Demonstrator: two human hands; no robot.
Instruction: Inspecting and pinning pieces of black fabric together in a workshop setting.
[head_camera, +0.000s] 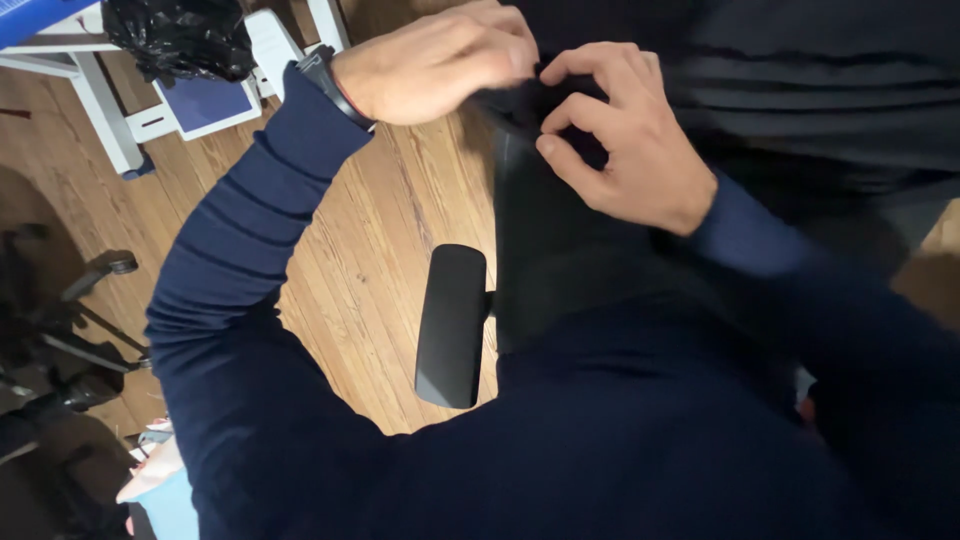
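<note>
Your left hand (440, 62) and right hand (620, 140) both pinch the edge of a dark cloth (560, 230) draped in front of you, fingers closed on it. It looks bunched, not yet straightened, so early on. Chair armrest (452, 325) sits just below.

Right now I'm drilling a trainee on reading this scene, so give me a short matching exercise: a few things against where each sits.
Things:
1. left hand
2. right hand
3. chair armrest
4. black plastic bag

Places:
A. on the white frame, top left
B. pinching black fabric, from the right side
C. over the wooden floor, centre
D. gripping the black fabric, watch at its wrist

Pairs: 1-D, 2-B, 3-C, 4-A
</note>
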